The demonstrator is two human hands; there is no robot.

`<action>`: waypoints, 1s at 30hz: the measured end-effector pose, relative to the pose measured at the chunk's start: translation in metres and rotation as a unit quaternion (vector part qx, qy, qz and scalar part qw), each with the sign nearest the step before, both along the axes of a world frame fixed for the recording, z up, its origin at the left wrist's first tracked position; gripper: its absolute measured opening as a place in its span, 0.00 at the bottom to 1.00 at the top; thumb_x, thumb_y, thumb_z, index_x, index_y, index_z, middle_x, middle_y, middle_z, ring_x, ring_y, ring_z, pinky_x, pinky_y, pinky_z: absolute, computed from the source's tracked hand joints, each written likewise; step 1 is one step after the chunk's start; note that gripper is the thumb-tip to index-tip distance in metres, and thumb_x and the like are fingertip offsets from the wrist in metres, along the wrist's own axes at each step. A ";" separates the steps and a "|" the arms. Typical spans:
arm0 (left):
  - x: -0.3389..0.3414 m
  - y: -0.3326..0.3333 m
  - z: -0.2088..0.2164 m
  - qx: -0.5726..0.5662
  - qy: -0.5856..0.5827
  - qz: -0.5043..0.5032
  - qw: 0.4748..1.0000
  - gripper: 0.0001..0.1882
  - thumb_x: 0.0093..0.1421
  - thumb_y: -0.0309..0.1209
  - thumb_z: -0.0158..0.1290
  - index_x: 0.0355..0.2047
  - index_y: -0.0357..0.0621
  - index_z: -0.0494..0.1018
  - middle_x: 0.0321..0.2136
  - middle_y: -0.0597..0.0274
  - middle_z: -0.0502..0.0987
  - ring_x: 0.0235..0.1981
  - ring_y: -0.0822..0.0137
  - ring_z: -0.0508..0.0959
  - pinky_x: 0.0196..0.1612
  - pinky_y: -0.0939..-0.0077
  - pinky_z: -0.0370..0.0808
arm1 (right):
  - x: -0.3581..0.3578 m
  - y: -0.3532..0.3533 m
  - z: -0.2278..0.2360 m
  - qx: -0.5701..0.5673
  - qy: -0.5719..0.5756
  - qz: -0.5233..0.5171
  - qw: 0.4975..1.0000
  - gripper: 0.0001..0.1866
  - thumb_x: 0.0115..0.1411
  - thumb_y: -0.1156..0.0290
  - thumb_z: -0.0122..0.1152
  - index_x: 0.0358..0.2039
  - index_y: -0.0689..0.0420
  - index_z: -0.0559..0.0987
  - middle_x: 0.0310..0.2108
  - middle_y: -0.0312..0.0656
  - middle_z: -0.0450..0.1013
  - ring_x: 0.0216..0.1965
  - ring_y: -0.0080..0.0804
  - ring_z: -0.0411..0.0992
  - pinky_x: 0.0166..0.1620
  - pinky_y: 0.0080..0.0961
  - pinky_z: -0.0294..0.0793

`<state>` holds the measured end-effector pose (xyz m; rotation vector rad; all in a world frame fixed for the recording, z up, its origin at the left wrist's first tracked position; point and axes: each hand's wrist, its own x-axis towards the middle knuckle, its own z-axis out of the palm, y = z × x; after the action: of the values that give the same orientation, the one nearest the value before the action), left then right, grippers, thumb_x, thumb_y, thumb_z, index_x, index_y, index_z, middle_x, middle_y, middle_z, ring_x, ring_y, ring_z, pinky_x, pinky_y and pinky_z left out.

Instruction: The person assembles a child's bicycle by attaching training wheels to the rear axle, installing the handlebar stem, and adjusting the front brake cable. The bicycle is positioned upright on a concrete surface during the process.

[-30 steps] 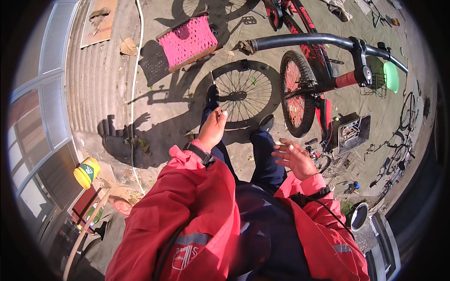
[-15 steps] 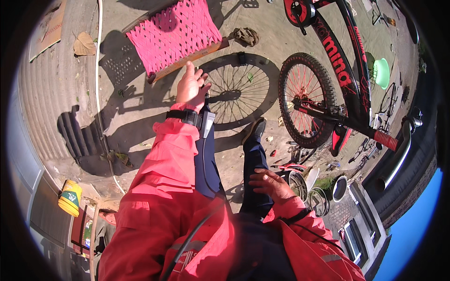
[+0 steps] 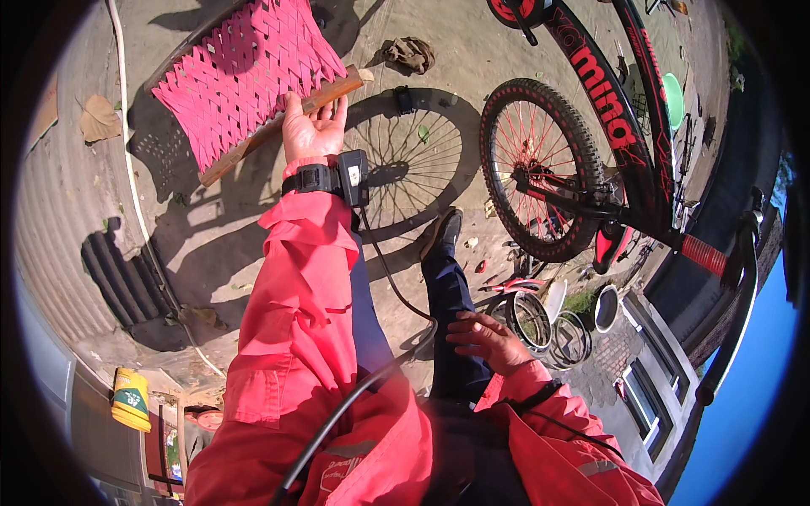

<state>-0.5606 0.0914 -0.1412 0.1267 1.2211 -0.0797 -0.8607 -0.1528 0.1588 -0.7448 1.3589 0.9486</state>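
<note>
A low stool with a pink woven-strap seat (image 3: 245,72) and a wooden rail (image 3: 266,137) stands at the upper left. My left hand (image 3: 312,133) is on that rail, palm turned up. Its thumb lies against the seat side, and the other fingers reach around the wood, their tips partly hidden. On my left wrist is a black strap with a small grey box (image 3: 353,179), from which a black cable runs down. My right hand (image 3: 489,340) hangs near my right thigh, fingers loosely extended and holding nothing.
A black-and-red bicycle (image 3: 624,126) stands at the right, its wheel casting a spoked shadow. Beyond the stool lies a crumpled brown cloth (image 3: 408,55). A white hose (image 3: 126,135) crosses the ground. Loose rims (image 3: 531,320) lie right; a yellow bucket (image 3: 131,399) is lower left.
My left hand has moved forward and left onto the stool's rail. The view has turned slightly, shifting the stool and bicycle leftward in it. My right hand has hardly moved.
</note>
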 end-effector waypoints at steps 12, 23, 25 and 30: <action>-0.022 0.187 0.086 0.194 0.004 -0.151 0.969 0.19 0.65 0.40 0.60 0.53 0.45 0.75 0.49 0.61 0.81 0.49 0.59 0.81 0.57 0.57 0.75 | -0.002 -0.009 0.016 0.024 -0.076 0.017 0.997 0.28 0.69 0.56 0.60 0.65 0.55 0.70 0.60 0.49 0.72 0.60 0.45 0.72 0.59 0.43 0.73; -0.221 0.282 0.262 0.453 0.121 -0.503 0.726 0.14 0.61 0.27 0.59 0.47 0.42 0.73 0.37 0.63 0.77 0.34 0.64 0.80 0.35 0.67 0.80 | -0.001 -0.033 0.036 0.030 -0.153 -0.038 0.987 0.27 0.69 0.55 0.59 0.64 0.54 0.70 0.57 0.45 0.74 0.59 0.44 0.73 0.57 0.41 0.73; -0.257 0.286 0.300 0.424 0.190 -0.536 0.705 0.16 0.59 0.25 0.61 0.45 0.43 0.69 0.27 0.62 0.76 0.20 0.67 0.76 0.22 0.68 0.77 | 0.005 -0.043 0.036 0.045 -0.177 -0.050 0.982 0.26 0.70 0.56 0.58 0.64 0.53 0.71 0.56 0.44 0.75 0.59 0.44 0.73 0.57 0.42 0.73; -0.342 0.285 0.374 0.453 0.201 -0.758 0.424 0.23 0.52 0.36 0.65 0.44 0.35 0.75 0.31 0.46 0.80 0.24 0.50 0.81 0.30 0.57 0.78 | 0.033 -0.069 0.022 0.068 -0.235 -0.045 0.969 0.26 0.70 0.55 0.58 0.64 0.53 0.71 0.55 0.43 0.75 0.58 0.43 0.74 0.57 0.41 0.72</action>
<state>-0.9028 0.3768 0.2324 2.3264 1.0737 -1.0980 -0.8276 -0.2222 0.1810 -0.7395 0.8940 0.7261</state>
